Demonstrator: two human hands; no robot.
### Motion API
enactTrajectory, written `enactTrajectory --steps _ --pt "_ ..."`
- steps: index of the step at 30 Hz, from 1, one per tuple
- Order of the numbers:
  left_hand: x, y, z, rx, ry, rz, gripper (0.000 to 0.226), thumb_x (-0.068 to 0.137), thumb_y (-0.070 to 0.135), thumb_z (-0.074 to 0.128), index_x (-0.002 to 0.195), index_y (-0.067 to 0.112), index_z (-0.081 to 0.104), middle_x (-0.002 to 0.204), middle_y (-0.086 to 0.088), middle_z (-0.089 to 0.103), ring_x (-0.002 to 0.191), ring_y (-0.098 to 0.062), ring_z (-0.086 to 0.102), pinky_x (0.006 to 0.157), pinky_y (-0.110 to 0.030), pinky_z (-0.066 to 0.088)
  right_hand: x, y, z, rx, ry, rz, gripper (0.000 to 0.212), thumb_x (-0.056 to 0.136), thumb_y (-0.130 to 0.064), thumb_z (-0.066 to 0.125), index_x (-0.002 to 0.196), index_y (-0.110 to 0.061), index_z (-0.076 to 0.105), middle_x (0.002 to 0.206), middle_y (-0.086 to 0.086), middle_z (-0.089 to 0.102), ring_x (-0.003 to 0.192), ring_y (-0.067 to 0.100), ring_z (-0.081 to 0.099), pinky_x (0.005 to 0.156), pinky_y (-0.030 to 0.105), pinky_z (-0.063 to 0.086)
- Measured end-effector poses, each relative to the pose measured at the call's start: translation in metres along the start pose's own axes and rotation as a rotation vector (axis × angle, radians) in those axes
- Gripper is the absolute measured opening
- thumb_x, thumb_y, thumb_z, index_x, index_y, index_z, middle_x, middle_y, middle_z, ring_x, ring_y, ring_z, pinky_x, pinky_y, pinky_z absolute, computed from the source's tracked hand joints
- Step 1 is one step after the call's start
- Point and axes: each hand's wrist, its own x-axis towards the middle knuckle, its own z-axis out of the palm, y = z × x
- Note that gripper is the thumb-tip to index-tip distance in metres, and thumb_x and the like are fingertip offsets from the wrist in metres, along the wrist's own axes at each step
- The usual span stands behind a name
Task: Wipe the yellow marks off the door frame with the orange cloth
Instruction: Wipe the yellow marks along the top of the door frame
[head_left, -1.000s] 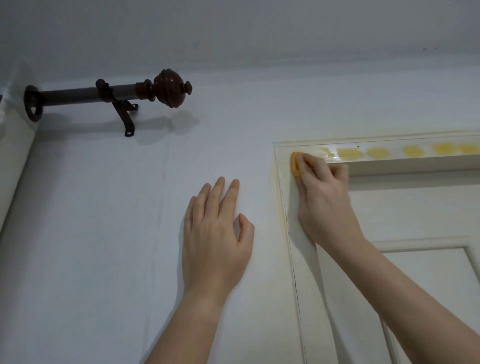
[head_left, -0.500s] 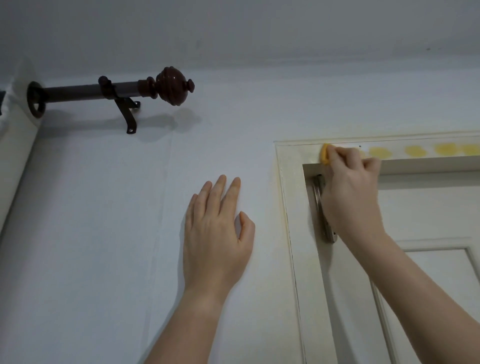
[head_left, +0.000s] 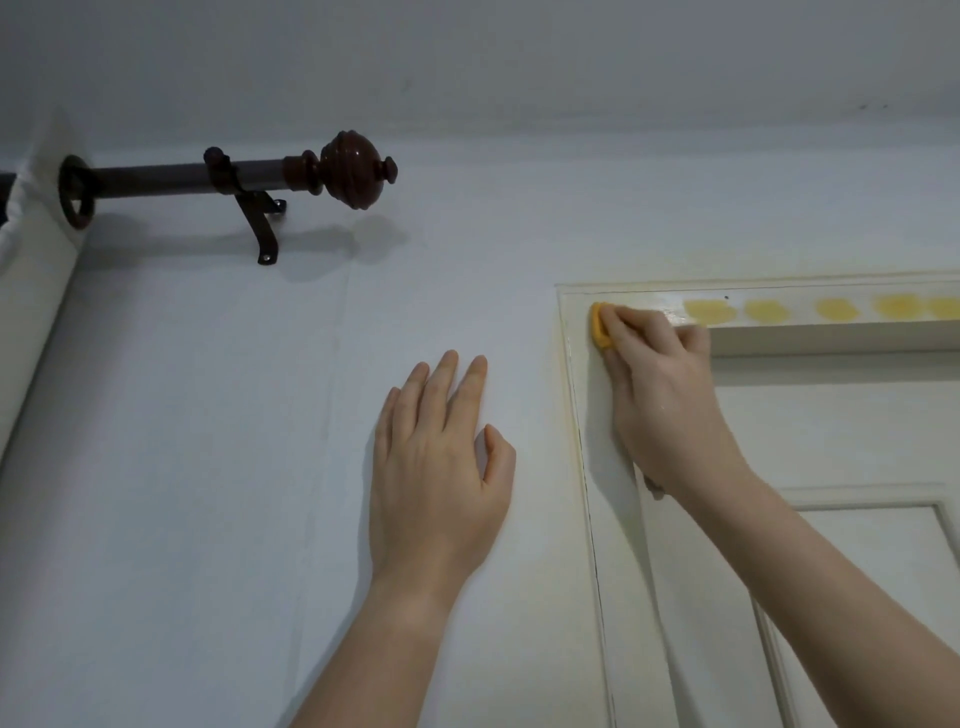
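A person's right hand (head_left: 660, 395) presses a small orange cloth (head_left: 600, 332) against the top left corner of a cream door frame (head_left: 623, 571). Its fingers (head_left: 639, 325) are curled over the cloth, pinching it to the frame; only the cloth's left edge shows past the fingertips. Just right of these fingers, a row of yellow marks (head_left: 766, 310) runs along the frame's top bar to the picture's edge. The strip under and beside the knuckles looks wet and shiny. Below the hand is the white door (head_left: 831, 431). The left hand (head_left: 441, 467) lies flat on the white wall (head_left: 208, 467), left of the frame, with its fingers (head_left: 441, 384) straight, pointing up, holding nothing. Far up and left of those fingers, a dark curtain rod (head_left: 208, 179) with a round knob sits on a bracket, carrying a white curtain (head_left: 36, 322).
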Motion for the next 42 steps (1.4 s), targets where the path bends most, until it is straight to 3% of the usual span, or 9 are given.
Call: enactTrajectory --steps 4,11,17,21,23,26,32,37,42 --pt "-0.001 0.0 -0.002 0.009 -0.011 0.001 0.063 0.105 0.038 0.036 0.167 0.029 0.039 0.174 0.003 0.036 0.165 -0.019 0.025 0.136 -0.044 0.019 0.012 0.004 -0.005 -0.07 0.0 0.066 0.05 0.095 0.011 0.052 0.142 -0.003 0.059 0.131 0.01 0.061 0.095 0.033 0.04 0.088 0.035 0.033" --pt "-0.001 0.0 -0.002 0.009 -0.009 0.008 0.064 0.104 0.039 0.035 0.167 0.03 0.039 0.174 0.002 0.037 0.164 -0.02 0.025 0.136 -0.044 0.019 0.002 -0.009 -0.001 -0.055 -0.01 -0.008 0.056 0.091 0.012 0.056 0.145 -0.003 0.058 0.135 0.007 0.061 0.095 0.03 0.039 0.091 0.032 0.036" --pt "-0.001 0.001 -0.003 0.008 -0.011 0.006 0.064 0.105 0.04 0.034 0.167 0.029 0.039 0.174 0.002 0.037 0.164 -0.021 0.025 0.137 -0.044 0.017 -0.007 0.013 -0.021 -0.075 0.03 0.113 0.05 0.094 0.002 0.047 0.143 -0.003 0.059 0.132 0.012 0.061 0.096 0.032 0.04 0.086 0.026 0.025" --pt "0.0 0.002 -0.002 0.016 -0.015 0.01 0.064 0.105 0.041 0.032 0.167 0.028 0.039 0.174 -0.001 0.038 0.164 -0.023 0.027 0.136 -0.045 0.018 -0.001 0.007 -0.013 -0.093 -0.019 -0.011 0.06 0.087 0.006 0.055 0.146 -0.001 0.056 0.138 0.01 0.06 0.099 0.028 0.035 0.093 0.034 0.037" --pt "0.0 0.002 -0.002 0.013 -0.008 0.011 0.064 0.105 0.041 0.032 0.167 0.028 0.039 0.174 -0.001 0.038 0.164 -0.024 0.027 0.136 -0.046 0.018 0.009 0.015 -0.015 -0.129 -0.027 0.042 0.061 0.087 0.01 0.052 0.146 -0.002 0.056 0.135 0.011 0.06 0.099 0.032 0.038 0.091 0.04 0.04" --pt "0.0 0.002 -0.004 0.013 -0.02 0.012 0.064 0.105 0.04 0.033 0.167 0.028 0.039 0.174 -0.002 0.037 0.164 -0.025 0.026 0.137 -0.045 0.016 -0.001 0.029 -0.024 -0.143 0.016 0.136 0.051 0.094 0.007 0.049 0.143 -0.004 0.058 0.132 0.011 0.06 0.096 0.034 0.04 0.087 0.036 0.035" --pt "0.0 0.001 -0.005 0.028 -0.033 0.024 0.064 0.105 0.041 0.032 0.168 0.028 0.037 0.175 -0.003 0.036 0.164 -0.025 0.025 0.137 -0.045 0.015 0.007 0.021 -0.013 -0.163 0.011 0.062 0.053 0.094 0.009 0.054 0.145 -0.006 0.058 0.134 0.008 0.061 0.097 0.034 0.04 0.089 0.037 0.037" --pt "-0.004 0.003 -0.004 0.022 -0.055 0.001 0.064 0.106 0.042 0.031 0.169 0.03 0.033 0.177 -0.001 0.03 0.166 -0.024 0.02 0.137 -0.041 0.008 -0.007 0.034 -0.032 -0.183 0.048 0.168 0.05 0.086 0.013 0.055 0.131 -0.008 0.063 0.123 0.007 0.062 0.09 0.029 0.034 0.079 0.027 0.021" --pt "-0.009 0.011 -0.003 0.0 -0.051 -0.005 0.065 0.106 0.044 0.029 0.169 0.029 0.034 0.177 -0.002 0.03 0.166 -0.025 0.02 0.137 -0.046 0.011 0.006 0.025 -0.02 -0.183 -0.019 0.032 0.055 0.091 0.01 0.056 0.142 -0.009 0.059 0.13 0.003 0.062 0.093 0.03 0.038 0.088 0.032 0.035"
